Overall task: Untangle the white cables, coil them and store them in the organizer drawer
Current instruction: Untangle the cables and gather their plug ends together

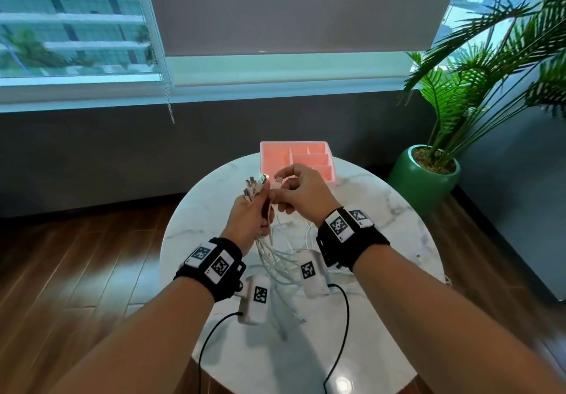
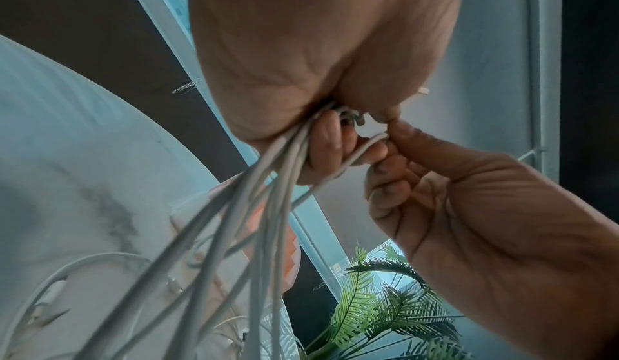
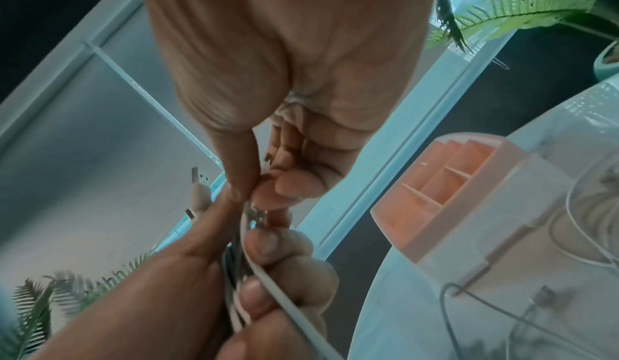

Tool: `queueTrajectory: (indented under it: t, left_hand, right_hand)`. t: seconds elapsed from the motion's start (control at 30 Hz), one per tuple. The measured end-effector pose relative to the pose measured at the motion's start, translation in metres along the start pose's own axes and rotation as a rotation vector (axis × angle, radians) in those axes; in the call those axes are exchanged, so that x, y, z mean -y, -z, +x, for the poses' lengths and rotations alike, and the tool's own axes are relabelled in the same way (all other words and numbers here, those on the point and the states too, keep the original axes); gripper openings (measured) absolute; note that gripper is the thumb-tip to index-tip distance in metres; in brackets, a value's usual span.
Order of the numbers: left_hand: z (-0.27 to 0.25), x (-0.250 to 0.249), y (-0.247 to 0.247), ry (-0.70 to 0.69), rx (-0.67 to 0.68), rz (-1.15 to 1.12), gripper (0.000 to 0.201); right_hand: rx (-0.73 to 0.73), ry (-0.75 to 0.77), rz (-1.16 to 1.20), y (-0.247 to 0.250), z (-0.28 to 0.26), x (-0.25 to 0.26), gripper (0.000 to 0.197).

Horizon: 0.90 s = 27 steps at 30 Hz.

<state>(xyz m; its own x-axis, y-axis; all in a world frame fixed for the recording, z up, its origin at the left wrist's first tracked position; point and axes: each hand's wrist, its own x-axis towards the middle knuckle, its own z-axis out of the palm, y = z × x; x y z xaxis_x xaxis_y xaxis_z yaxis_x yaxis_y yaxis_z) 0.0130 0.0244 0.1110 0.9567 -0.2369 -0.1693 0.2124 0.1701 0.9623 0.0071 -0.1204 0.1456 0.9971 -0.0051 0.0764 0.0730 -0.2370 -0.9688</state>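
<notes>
The white cables [image 1: 277,249] look thin, light and floppy w/ smooth jackets; prob. slippery when bunched, so a firm hold near the stiff plug ends beats grabbing mid-span; plugs are the only rigid bits, likely to snag on loops if yanked, so draw each strand out slowly. Bundle sits above the round marble table [image 1: 382,210]; upper ends gathered in the left hand [image 1: 249,217], USB plugs [image 1: 254,187] fanning out above the fist; lower lengths hang down and sprawl in loose tangles on the tabletop near the body. Left hand is closed round the bunch, fingers curled tight, wrist upright, forearm angled in from lower left. Right hand [image 1: 301,193] is just beside it, touching or nearly so; thumb and forefinger pinch one strand close to its connector, other fingers curled under; wrist cocked, palm facing left. Right wrist view shows that single cable [image 3: 285,297] running down across the left fingers [image 3: 264,244]. Pink organizer drawer [image 1: 295,158], open-topped w/ dividers, stands at the far edge of the table behind the hands; its visible compartments hold no cables; nothing coiled yet, I'd judge, so the task is at the separating stage.
</notes>
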Motion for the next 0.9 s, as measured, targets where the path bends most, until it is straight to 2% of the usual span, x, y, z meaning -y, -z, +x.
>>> queueTrajectory:
  t: [0.2, 0.33, 0.43, 0.53, 0.63, 0.67, 0.77, 0.9]
  left_hand:
    - [-0.006, 0.005, 0.002, 0.065, -0.054, -0.095, 0.047]
    - [-0.008, 0.007, 0.004, 0.051, -0.105, -0.101, 0.049]
    - [-0.007, 0.005, 0.004, 0.019, -0.153, -0.110, 0.048]
    - [-0.003, 0.003, 0.005, 0.003, -0.231, -0.156, 0.045]
    - [0.001, 0.002, 0.007, 0.004, -0.275, -0.206, 0.049]
    - [0.002, 0.001, 0.008, 0.011, -0.289, -0.239, 0.048]
    - [0.006, -0.001, 0.011, 0.033, -0.307, -0.384, 0.043]
    - [0.010, -0.007, 0.020, 0.030, -0.333, -0.437, 0.050]
  right_hand:
    - [-0.006, 0.086, -0.200, -0.018, 0.006, -0.012, 0.034]
    - [-0.009, 0.009, -0.211, -0.028, 0.002, -0.019, 0.049]
    - [0.074, -0.130, -0.078, -0.038, -0.004, -0.023, 0.044]
    - [0.159, -0.170, 0.031, -0.048, -0.016, -0.030, 0.031]
    - [0.285, -0.226, 0.177, -0.050, -0.031, -0.044, 0.027]
    - [0.330, -0.235, 0.142, -0.049, -0.034, -0.049, 0.027]
    - [0.431, -0.206, -0.255, -0.040, -0.040, -0.063, 0.023]
    - [0.440, -0.107, -0.670, -0.021, -0.043, -0.077, 0.031]
